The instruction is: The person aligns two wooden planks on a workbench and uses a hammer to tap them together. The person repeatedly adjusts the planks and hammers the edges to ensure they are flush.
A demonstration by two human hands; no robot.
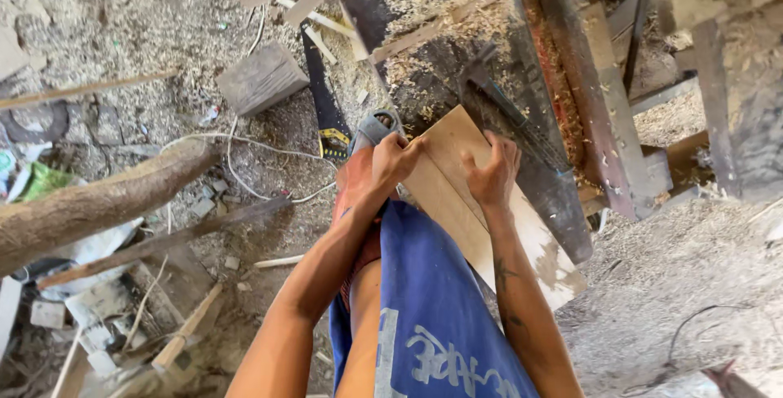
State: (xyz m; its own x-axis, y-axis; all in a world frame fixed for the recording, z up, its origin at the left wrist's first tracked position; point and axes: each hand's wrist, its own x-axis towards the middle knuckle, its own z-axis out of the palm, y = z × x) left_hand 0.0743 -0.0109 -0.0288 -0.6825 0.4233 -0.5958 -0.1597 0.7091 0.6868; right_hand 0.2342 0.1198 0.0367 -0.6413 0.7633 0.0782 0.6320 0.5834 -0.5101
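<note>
Two hands (397, 159) (492, 176), board (457, 194) lengthwise away

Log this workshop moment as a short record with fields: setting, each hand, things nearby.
setting: sawdust-covered floor, seen from above
left hand: grips the near-left edge of the board
right hand: fingers curled over the board's upper edge
board: flat, pale, tilted against the person's legs
handsaw: lies on the floor, left of the board
wood block: on the floor beside the handsaw
log: at left
</note>
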